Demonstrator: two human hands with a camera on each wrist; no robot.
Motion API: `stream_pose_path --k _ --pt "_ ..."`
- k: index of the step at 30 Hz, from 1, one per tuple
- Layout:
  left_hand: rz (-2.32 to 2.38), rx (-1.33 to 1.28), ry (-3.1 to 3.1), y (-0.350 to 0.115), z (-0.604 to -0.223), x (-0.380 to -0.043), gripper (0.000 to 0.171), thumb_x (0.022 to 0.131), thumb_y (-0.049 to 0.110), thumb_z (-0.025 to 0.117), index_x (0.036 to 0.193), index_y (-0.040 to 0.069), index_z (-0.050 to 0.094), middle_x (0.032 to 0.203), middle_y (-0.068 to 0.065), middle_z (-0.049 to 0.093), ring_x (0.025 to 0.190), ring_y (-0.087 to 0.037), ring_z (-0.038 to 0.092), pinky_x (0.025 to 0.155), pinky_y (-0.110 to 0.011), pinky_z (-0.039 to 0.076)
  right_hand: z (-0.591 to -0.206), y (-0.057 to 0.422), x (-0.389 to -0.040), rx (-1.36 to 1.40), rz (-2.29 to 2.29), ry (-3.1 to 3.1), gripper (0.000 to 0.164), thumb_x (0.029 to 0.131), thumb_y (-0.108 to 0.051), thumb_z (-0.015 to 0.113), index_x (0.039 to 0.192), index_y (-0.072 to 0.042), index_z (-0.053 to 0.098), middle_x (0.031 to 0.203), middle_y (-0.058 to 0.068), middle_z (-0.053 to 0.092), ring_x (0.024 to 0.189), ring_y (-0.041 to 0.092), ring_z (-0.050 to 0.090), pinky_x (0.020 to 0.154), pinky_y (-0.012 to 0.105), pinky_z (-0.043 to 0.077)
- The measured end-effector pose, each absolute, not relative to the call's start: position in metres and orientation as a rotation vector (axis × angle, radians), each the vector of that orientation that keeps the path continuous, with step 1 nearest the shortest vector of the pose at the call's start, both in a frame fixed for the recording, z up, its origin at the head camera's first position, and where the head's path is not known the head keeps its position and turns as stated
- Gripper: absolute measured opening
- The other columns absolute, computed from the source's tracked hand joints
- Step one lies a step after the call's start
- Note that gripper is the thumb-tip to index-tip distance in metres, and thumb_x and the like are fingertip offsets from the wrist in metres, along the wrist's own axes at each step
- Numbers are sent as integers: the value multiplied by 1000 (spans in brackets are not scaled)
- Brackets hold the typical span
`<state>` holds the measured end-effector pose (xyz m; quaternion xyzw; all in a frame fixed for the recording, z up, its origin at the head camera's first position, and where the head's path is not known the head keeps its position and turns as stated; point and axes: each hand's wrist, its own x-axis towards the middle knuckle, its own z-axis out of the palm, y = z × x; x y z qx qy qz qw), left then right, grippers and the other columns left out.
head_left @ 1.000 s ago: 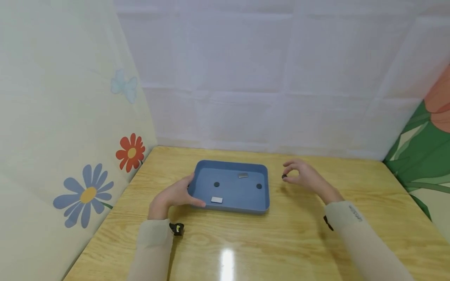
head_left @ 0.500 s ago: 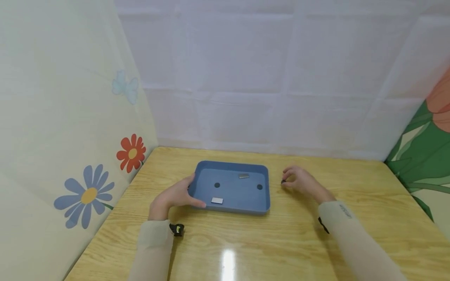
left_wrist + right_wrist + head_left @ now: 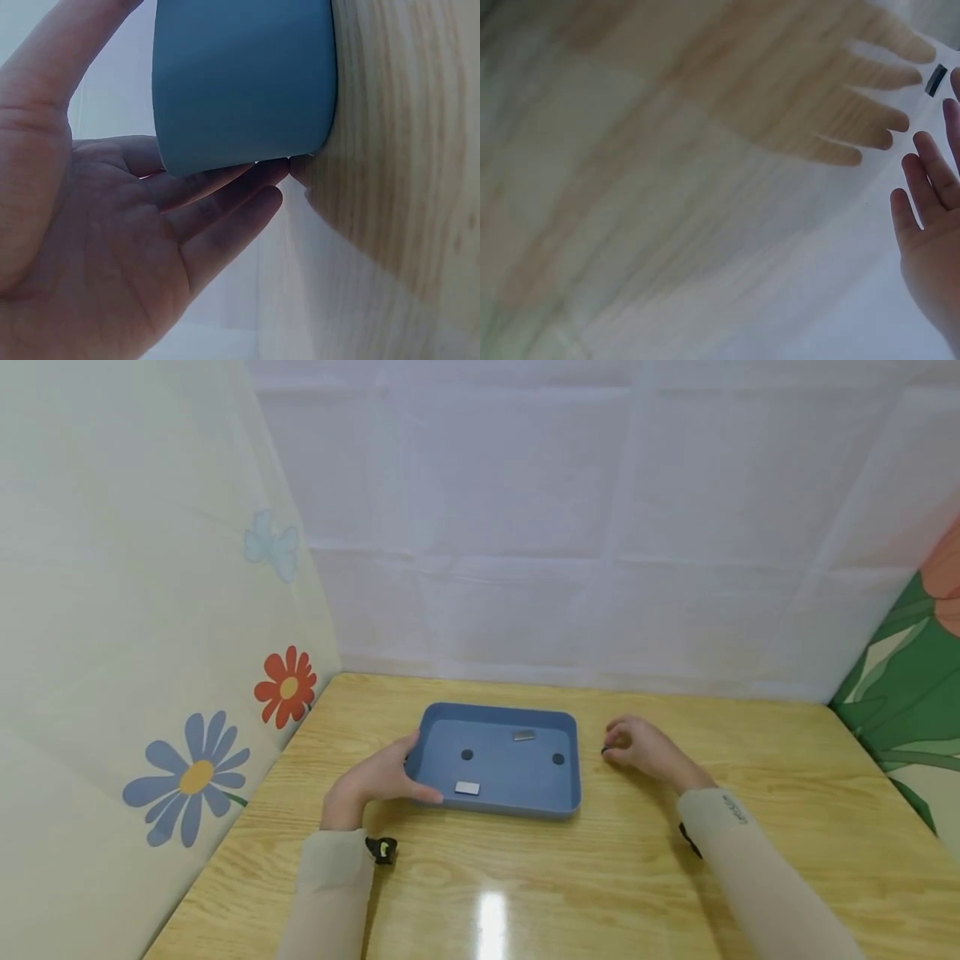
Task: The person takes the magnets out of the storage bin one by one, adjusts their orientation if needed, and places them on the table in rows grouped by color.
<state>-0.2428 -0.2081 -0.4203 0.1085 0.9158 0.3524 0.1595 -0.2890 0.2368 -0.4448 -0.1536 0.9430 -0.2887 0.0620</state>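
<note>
Handling at a pale, wood-grained desk (image 3: 600, 877). The right grip (image 3: 645, 753) is narrow, thumb and index finger pinching a small, flat black piece (image 3: 935, 80) at desk level, just right of a shallow blue rectangular tray (image 3: 517, 781). The left grip (image 3: 378, 775) holds the tray's left end, thumb at the front, fingers along the outer wall. The black piece is probably light, rigid and smooth; its thin edge suits two fingertips, though its low profile may let it slip. The tray, apparently stiff plastic, is best steadied by its walls. Inside lie two dark round discs (image 3: 467, 754), a silver rectangular piece (image 3: 523, 736) and a white rectangular piece (image 3: 467, 787), likely equally hard.
</note>
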Motion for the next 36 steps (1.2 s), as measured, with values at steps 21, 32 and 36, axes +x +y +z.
stream_pose_path --k 21,32,36 --pt "1012 297 2605 -208 -421 -243 134 73 45 93 164 -3 7 172 -24 17 157 -43 24 127 -60 27 -421 209 -288 -552 -871 2916 24 96 -23 74 111 -4 73 148 22 57 144 46 45 121 62 35" --pt "1017 330 2614 -206 -419 -242 133 74 43 93 164 -4 7 171 -25 19 156 -44 26 126 -60 28 -424 195 -284 -614 -940 2857 30 95 -21 75 119 -3 71 148 21 56 144 46 45 122 63 34" --pt "1016 339 2615 -207 -420 -242 133 74 42 93 164 -5 7 171 -26 19 156 -44 26 126 -60 29 -426 191 -282 -637 -915 2851 35 94 -22 76 122 -2 70 150 23 53 145 47 42 121 63 35"
